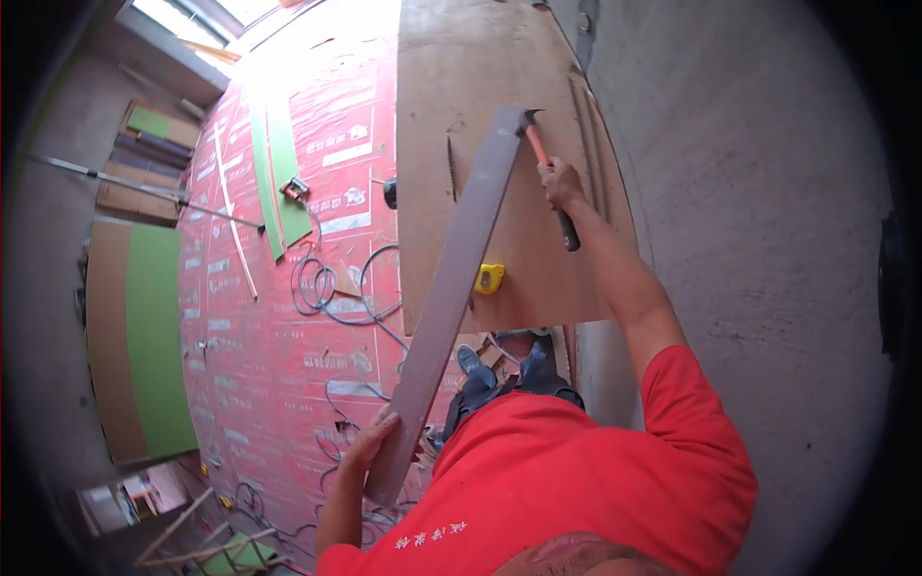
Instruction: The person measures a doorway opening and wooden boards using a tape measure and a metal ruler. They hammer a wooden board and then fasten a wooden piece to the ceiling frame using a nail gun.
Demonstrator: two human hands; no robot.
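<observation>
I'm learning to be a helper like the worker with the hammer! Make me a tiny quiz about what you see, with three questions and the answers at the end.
1. Pick one. What colour is the tape measure?
A) blue
B) yellow
C) green

2. True or false? The left hand holds the long board near the end closest to the red shirt.

3. Fill in the missing word. The right hand is gripping a ______.

Key: 1. B; 2. true; 3. hammer
</observation>
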